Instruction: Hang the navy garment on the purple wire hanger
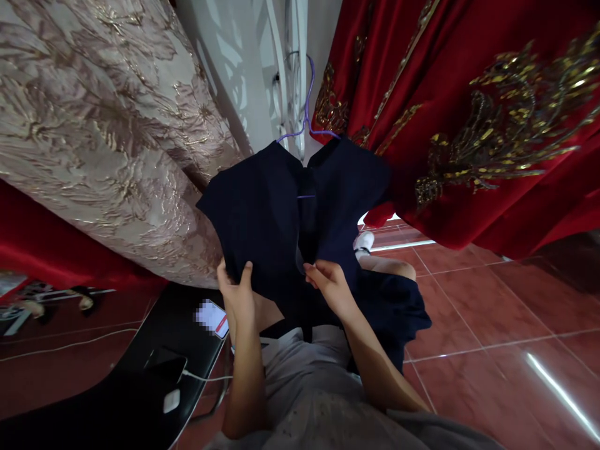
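A dark navy sleeveless garment [267, 219] hangs in front of me from a thin purple hanger [307, 125]. Its front opening gapes down the middle, and the lower part drapes over my lap to the right. My left hand [238, 290] grips the garment's left side, thumb on the front and fingers behind the cloth. At the lower end of the opening, my right hand [328, 281] pinches the front edge between thumb and fingers. The fingertips partly hide what lies in that pinch.
A cream and gold textured gown [103, 125] hangs on the left, and a red gown [492, 125] with gold sequins on the right. A black seat [135, 375] at lower left holds a lit phone [216, 319], a dark phone [164, 362] and a white charger [171, 400]. Red tiles [492, 300] cover the floor.
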`<state>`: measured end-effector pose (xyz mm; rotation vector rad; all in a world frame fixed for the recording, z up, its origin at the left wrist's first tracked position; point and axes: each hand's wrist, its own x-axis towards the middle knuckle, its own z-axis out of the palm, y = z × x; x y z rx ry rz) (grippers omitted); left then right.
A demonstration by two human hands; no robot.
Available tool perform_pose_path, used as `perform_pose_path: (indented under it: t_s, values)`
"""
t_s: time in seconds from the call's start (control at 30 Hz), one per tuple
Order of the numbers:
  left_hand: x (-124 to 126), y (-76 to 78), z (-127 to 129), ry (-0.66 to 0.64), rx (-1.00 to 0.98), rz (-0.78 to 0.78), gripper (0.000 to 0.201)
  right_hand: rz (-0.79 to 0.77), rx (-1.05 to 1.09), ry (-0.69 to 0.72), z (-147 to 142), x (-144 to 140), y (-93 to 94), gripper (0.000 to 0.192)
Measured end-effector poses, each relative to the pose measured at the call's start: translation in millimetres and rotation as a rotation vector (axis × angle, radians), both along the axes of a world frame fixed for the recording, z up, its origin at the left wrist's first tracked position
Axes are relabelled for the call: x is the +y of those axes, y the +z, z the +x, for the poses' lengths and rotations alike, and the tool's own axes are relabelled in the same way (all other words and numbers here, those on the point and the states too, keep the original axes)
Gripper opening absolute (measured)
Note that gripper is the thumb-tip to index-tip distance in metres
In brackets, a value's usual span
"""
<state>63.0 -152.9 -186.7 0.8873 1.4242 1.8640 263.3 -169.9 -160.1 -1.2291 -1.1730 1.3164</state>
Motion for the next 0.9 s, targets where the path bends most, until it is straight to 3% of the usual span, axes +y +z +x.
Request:
perform_pose_path:
  t_s: [0.1,0.17,0.2,0.27,0.33,0.37,0.4,0.57,0.63,0.73,0.9]
  values:
    - [-2.2,-7.0,4.9,0.248,0.131,0.129,0.055,0.005,0.032,-0.014,1.4,-2.0,-0.1,0.051]
    - [-7.3,-7.6,19.0,0.259,0.232,0.145,0.048,0.009,0.045,-0.035,4.1,-3.1,-0.5,0.053]
    - [-10.4,-6.6,28.0,0.197,0.274,0.143,0.038,0.009,0.055,-0.043,5.5,-3.4,-0.8,0.054]
    - [-16.4,-3.0,47.2,-0.099,0.327,0.11,0.021,0.007,0.088,-0.043,7.4,-3.5,-1.2,0.054]
    - [-21.2,0.4,64.4,-0.421,0.32,0.041,0.017,-0.003,0.138,-0.013,7.8,-3.5,-1.6,0.052]
    - [-23.1,1.4,71.2,-0.513,0.303,0.003,0.018,-0.013,0.163,0.007,7.3,-3.8,-1.9,0.05]
    - [-24.7,1.7,76.4,-0.546,0.283,-0.029,0.02,-0.025,0.186,0.031,6.6,-4.2,-2.4,0.049]
    - [-25.3,-4.7,81.2,-0.43,0.354,-0.038,0.001,-0.001,0.227,0.13,5.0,-4.8,-5.7,0.042]
    - [-21.0,-9.9,79.3,-0.409,0.412,-0.01,0.009,0.001,0.22,0.149,8.0,3.2,0.1,0.042]
    - [-8.5,-20.5,81.2,-0.388,0.468,0.019,0.012,0.055,0.21,0.092,16.1,33.0,29.7,0.04]
    - [17.6,-34.7,95.9,-0.459,0.509,0.03,0.015,0.371,0.217,-0.107,28.0,99.6,109.1,0.041]
